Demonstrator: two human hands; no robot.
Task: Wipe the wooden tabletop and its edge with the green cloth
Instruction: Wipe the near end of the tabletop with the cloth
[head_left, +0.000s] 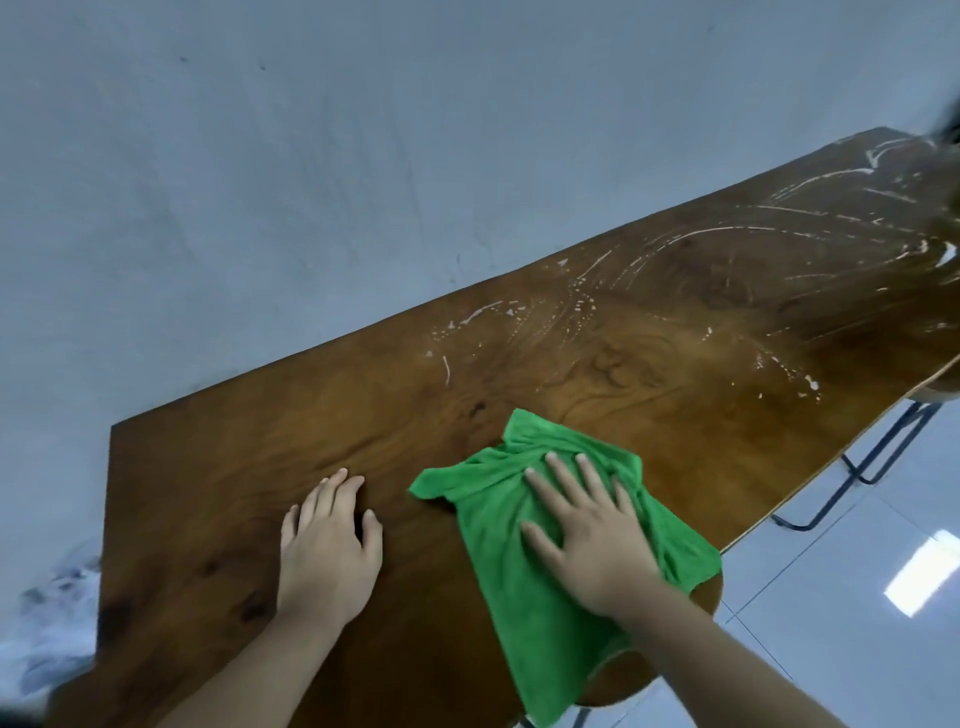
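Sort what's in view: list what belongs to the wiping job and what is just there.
Part of the job:
green cloth, flat under the right hand
wooden tabletop, with white streaks at the far end
left hand, resting on the bare wood

Just there:
grey wall
black metal legs on the tiled floor

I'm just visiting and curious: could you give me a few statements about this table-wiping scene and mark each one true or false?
1. The right hand lies flat on the green cloth. True.
2. The left hand holds a spray bottle. False: it rests empty on the wooden tabletop.
3. White streaks mark the tabletop's far part. True.
4. The cloth lies wholly on the tabletop. False: part hangs over the near edge.
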